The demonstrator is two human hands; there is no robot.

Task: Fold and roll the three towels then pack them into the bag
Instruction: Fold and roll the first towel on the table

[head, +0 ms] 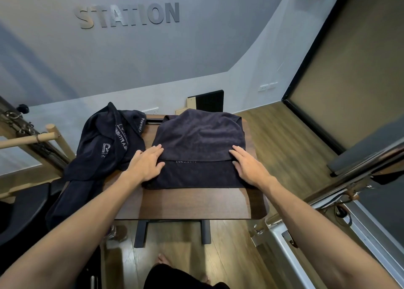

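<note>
The left hand [147, 165] and right hand [248, 166] lie flat, fingers straight, pressing the folded dark towel [196, 150] at mid-frame on the table [192, 205]. Soft, limp, light cloth; best pinched at its near corners to roll.

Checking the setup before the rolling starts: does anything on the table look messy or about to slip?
Yes. The crumpled dark towels at the table's left edge spill over the side. The towel under the left hand and right hand lies folded flat.
</note>
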